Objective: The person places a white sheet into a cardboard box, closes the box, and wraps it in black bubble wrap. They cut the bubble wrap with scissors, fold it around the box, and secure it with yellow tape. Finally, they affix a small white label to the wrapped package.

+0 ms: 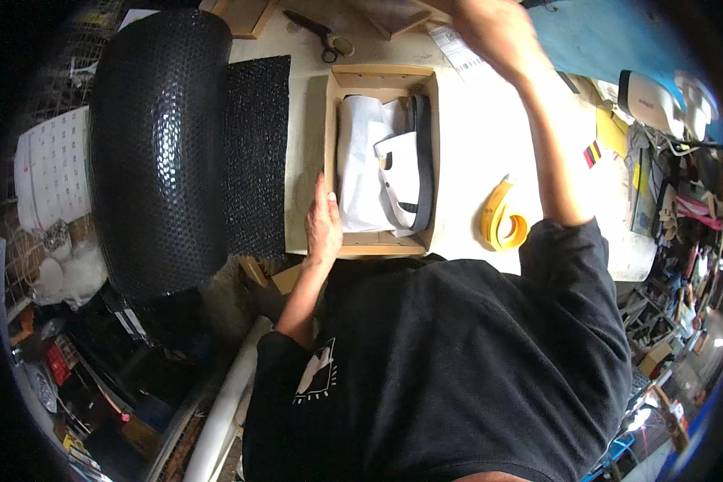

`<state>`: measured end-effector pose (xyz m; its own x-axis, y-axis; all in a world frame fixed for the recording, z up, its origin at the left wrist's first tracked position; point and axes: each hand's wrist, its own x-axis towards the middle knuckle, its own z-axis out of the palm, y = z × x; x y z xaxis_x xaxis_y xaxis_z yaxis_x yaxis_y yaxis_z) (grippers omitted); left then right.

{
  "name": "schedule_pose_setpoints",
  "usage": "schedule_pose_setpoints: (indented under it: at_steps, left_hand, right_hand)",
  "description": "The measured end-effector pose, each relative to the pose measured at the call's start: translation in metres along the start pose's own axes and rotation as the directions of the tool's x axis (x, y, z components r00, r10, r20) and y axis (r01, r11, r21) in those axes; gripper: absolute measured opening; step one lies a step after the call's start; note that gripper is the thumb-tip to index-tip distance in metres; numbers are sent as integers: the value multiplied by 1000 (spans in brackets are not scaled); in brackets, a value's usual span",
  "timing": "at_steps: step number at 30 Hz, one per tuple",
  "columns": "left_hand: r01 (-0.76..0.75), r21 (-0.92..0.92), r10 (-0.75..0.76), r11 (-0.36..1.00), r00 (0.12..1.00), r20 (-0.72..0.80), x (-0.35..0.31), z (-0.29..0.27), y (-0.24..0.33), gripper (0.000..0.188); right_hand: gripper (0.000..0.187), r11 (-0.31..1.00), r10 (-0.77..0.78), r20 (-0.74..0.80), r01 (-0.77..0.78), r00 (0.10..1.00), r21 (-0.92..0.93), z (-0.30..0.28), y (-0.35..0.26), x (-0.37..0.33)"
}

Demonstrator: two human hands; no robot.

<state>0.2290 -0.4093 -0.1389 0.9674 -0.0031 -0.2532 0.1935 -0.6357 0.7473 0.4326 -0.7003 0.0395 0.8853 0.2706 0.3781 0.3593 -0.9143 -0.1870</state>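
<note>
A small open cardboard box [329, 104] stands on the table in front of me. Inside lie crumpled white tissue paper [360, 161] and what looks like a white-strapped sandal [402, 157] with a dark sole on its right side. My left hand [324, 225] rests against the outside of the box's left wall, its fingers stretched forward along it. Far forward and to the right, my right hand [494, 36] reaches past the box near a printed paper slip [455, 48]. It is smeared by motion and its fingers run out of the picture, so what it touches is hidden.
Left of the box stands a big roll of black bubble wrap [161, 153], a loose sheet [257, 153] of it hanging flat alongside. Scissors [317, 34] lie at the back. A yellow tape roll [504, 225] sits on the right. Cardboard pieces [245, 16] line the far edge.
</note>
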Motion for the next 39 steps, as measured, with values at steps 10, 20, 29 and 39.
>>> schedule_pose_setpoints:
  at_steps: [10, 20, 29, 39]
  left_hand:
    - [-232, -355, 270, 906, 961, 61, -91, 1, -43, 123]
    - [-440, -275, 445, 854, 894, -50, -52, 21, -61, 128]
    - [-549, -338, 548, 765, 830, -106, -32, 36, -73, 91]
    - [-408, -339, 400, 848, 911, -97, -28, 61, -86, 52]
  right_hand:
    - [62, 73, 685, 555, -803, 471, 592, -15, -24, -196]
    - [58, 640, 456, 294, -540, 840, 547, 94, -35, -187]
    - [62, 701, 458, 374, -586, 807, 406, 74, -85, -225]
    - [102, 617, 512, 375, -635, 773, 465, 78, -133, -234]
